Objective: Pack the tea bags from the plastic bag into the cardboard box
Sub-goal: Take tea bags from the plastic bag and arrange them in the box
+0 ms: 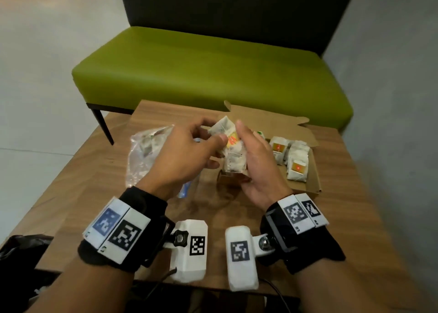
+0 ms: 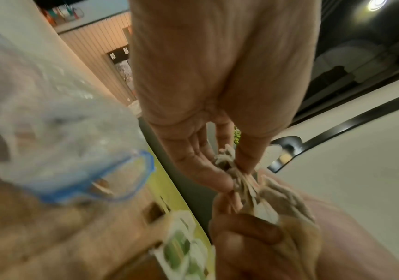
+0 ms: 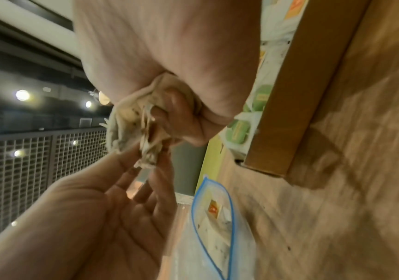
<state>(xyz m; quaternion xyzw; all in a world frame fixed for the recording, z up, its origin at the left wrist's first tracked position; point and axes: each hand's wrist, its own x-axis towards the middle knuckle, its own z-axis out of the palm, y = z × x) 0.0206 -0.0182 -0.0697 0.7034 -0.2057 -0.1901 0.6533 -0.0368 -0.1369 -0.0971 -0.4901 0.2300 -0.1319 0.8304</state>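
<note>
Above the table I hold a bundle of white paper tea bags (image 1: pixel 228 144) between both hands. My left hand (image 1: pixel 213 135) pinches its top corner between thumb and fingers, as the left wrist view shows on the tea bags (image 2: pixel 239 180). My right hand (image 1: pixel 246 151) grips the bundle from the right side, with the tea bags (image 3: pixel 131 121) curled into its fingers. The clear plastic bag (image 1: pixel 147 151) with a blue zip edge lies to the left and still holds tea bags. The open cardboard box (image 1: pixel 312 182) lies to the right with several tea bags (image 1: pixel 296 165) inside.
A small wooden table (image 1: pixel 106 182) carries everything. A green bench (image 1: pixel 213 71) stands just behind it and a grey wall (image 1: pixel 391 75) at the right. Something black (image 1: pixel 21 248) lies at the table's near left corner. Green-printed packets (image 3: pixel 239 128) lie at the box's far end.
</note>
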